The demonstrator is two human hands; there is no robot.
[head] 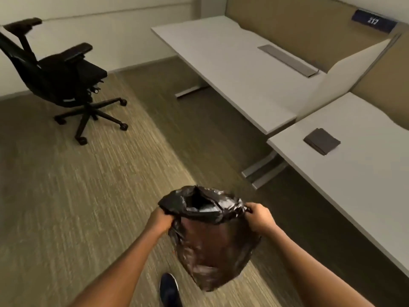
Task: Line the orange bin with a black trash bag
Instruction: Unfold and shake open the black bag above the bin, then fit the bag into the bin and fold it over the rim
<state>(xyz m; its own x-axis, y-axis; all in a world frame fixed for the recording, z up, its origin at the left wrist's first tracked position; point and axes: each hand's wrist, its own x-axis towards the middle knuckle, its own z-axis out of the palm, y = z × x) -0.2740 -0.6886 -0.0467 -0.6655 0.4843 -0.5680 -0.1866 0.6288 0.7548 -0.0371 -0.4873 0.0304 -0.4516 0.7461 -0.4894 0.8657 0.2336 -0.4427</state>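
Partition sign [374,22] reading "212"

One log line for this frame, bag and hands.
left hand: grips bag rim | right hand: grips rim opposite | bag mouth: open | bin: hidden, reddish through bag

The black trash bag [212,240] covers the orange bin almost wholly; only a reddish tint shows through the plastic. The left hand [159,220] has its fingers buried in the bag's folds. The shoe [169,289] is cut by the bottom edge.
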